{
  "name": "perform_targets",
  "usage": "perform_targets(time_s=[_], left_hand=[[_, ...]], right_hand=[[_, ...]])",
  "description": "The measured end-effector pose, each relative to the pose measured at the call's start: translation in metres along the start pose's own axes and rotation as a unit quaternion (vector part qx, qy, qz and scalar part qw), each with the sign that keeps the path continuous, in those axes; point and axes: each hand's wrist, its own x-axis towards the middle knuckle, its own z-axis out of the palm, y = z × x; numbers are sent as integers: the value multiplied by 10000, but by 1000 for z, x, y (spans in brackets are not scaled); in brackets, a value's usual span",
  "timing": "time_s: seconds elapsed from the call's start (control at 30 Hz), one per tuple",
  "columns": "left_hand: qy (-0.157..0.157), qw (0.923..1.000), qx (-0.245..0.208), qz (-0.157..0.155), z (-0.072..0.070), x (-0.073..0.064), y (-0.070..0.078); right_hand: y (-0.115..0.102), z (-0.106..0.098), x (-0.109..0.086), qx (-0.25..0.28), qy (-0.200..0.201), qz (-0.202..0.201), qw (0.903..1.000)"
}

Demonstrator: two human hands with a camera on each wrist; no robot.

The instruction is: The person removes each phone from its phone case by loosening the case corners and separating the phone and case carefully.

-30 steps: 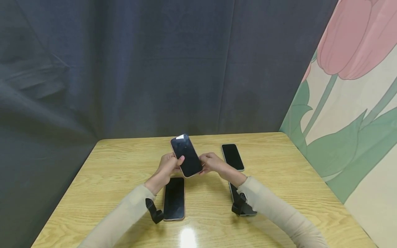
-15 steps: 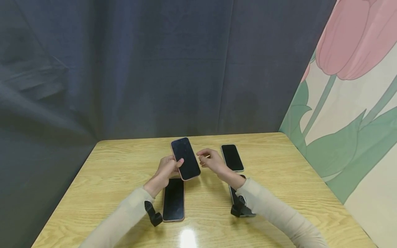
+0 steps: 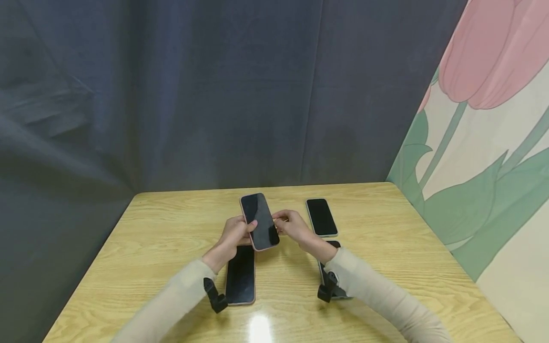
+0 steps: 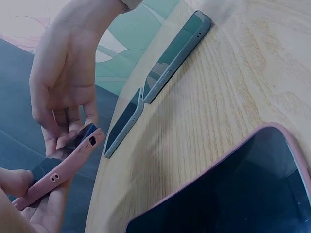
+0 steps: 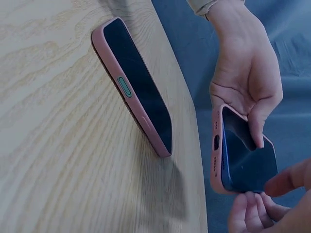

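Observation:
A smartphone point(image 3: 262, 214) in a pink case is held above the table by my left hand point(image 3: 231, 236), thumb across its dark screen. My right hand point(image 3: 293, 226) pinches at its right edge near the lower corner. In the right wrist view, that phone's blue-edged corner point(image 5: 226, 177) stands up out of the pink case point(image 5: 217, 167). The left wrist view also shows this corner raised above the case, beside my right fingers point(image 4: 58, 141). Another pink-cased smartphone point(image 3: 241, 276) lies face up on the table below my left hand.
Two smartphones in pale cases lie on the right: the far one point(image 3: 321, 217) in full view, the near one point(image 3: 323, 267) partly under my right forearm. The wooden table point(image 3: 171, 228) meets a dark curtain point(image 3: 223, 119) behind and a tulip-painted wall point(image 3: 472, 166) on the right.
My right hand came off the held phone's edge, fingers loosened, then returned to it. The held phone has shifted slightly down and tilted differently. The phones on the table stayed put.

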Motion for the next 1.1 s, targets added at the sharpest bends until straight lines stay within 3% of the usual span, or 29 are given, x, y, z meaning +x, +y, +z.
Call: perform_targets(time_s=[0.23,0.63,1.1], left_hand=[[51,9997,224,20,8,-1,-2],[-102,9981,462,384,15,-7,1],[-186,9987,342,329,15,-8,-1]], right_hand=[[-1,2,-5,-182,122,78,9997],[2,-5,-5,-55,150,56,9999],[3,-9,-2,64,199,241,9995]])
